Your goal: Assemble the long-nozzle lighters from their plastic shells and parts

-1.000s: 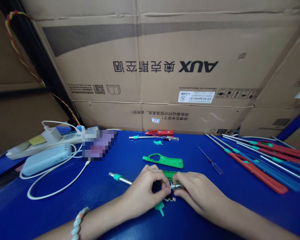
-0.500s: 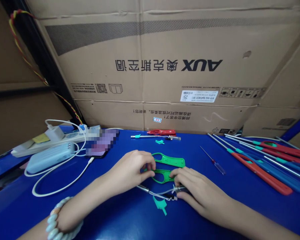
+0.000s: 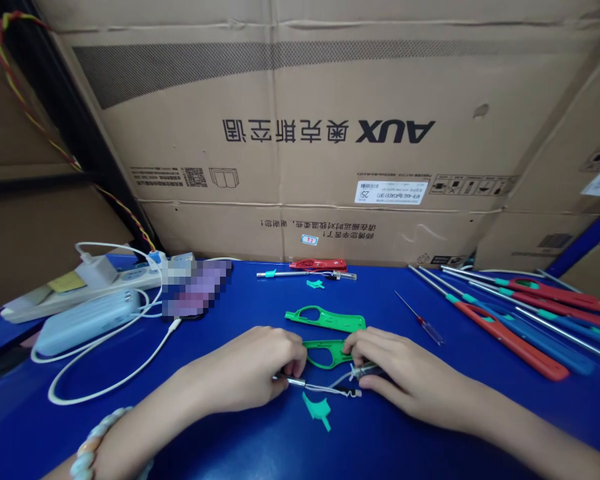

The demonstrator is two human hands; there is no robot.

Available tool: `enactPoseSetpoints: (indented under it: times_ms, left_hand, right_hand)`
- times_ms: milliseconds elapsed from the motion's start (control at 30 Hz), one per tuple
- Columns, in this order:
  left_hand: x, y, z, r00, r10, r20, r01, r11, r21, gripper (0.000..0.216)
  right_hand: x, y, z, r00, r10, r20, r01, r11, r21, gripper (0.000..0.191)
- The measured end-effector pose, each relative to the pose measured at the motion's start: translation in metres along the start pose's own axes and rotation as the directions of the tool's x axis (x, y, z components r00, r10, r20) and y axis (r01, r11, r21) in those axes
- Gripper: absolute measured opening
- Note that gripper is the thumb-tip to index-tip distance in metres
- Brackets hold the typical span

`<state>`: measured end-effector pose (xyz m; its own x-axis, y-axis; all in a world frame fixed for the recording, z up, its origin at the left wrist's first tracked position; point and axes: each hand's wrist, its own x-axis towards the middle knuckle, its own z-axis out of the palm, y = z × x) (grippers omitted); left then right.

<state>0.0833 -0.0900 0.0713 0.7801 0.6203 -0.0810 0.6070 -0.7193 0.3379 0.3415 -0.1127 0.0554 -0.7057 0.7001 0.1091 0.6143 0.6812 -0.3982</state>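
My left hand (image 3: 275,363) is closed, its fingertips pinching a thin metal lighter tube (image 3: 296,382). From the tube, wires (image 3: 325,388) run right to a small black igniter piece (image 3: 347,393). My right hand (image 3: 395,373) is closed on a small gas tank (image 3: 364,371) with a metallic valve end; the rest is under the fingers. Its upper fingertips touch a green lighter shell half (image 3: 325,353) between both hands. Behind lies another green shell half (image 3: 330,319). A teal trigger (image 3: 317,409) rests in front, touched by neither hand.
A screwdriver (image 3: 421,320) lies to the right, near several assembled red and blue long lighters (image 3: 510,333). Red shell parts (image 3: 317,265) and another metal tube (image 3: 290,274) are at the back by the cardboard (image 3: 300,167). A phone (image 3: 197,287), power bank (image 3: 87,322) and cables occupy the left.
My left hand has moved from the green shell halves down to the metal tube and closed on it. My right hand stays at the gas tank. The view has shifted slightly.
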Motion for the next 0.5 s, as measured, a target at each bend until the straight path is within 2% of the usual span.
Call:
enactPoseSetpoints:
  times_ms: [367, 500]
  left_hand:
    - [-0.002, 0.005, -0.013, 0.994, 0.042, -0.098, -0.052, 0.994, -0.095, 0.019]
    - [-0.003, 0.003, -0.016, 0.990, 0.036, -0.137, -0.056, 0.988, -0.146, 0.017]
  right_hand:
    - [-0.001, 0.006, -0.006, 0.998, 0.067, 0.009, -0.068, 0.987, 0.144, 0.004]
    - [-0.001, 0.008, -0.009, 0.994, 0.100, -0.036, -0.093, 0.983, 0.156, 0.003]
